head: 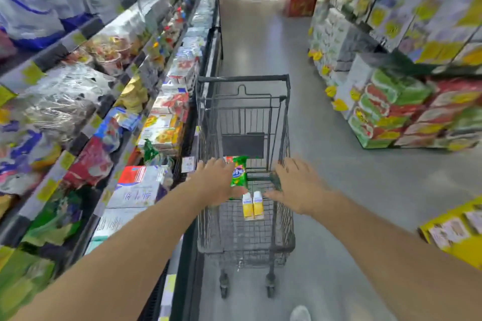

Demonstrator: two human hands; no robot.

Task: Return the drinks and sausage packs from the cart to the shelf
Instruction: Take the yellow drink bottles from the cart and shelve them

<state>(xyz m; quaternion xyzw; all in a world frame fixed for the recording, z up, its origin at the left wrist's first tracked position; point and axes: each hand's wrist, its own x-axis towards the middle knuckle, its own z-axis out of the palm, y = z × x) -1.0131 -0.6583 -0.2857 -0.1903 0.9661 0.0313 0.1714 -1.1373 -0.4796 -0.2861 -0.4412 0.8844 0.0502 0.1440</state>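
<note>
A dark wire cart [242, 79] stands in the aisle in front of me. Inside it, a green sausage pack [239, 172] stands on end, with a red pack partly hidden behind it. Two yellow-and-white drink cartons [252, 204] stand side by side in the basket just below. My left hand [216, 183] reaches over the cart's left side with fingers spread, right beside the green pack. My right hand [296, 186] hovers over the right side, fingers also spread. Neither hand holds anything. The shelf [146, 122] runs along my left.
The left shelves hold blurred packets, boxes and cartons on several tiers with yellow price tags. Stacked cases of goods [407, 112] line the right side, and a yellow display [459, 232] sits near right. Grey floor stretches ahead of the cart. My shoe [300, 314] shows at the bottom.
</note>
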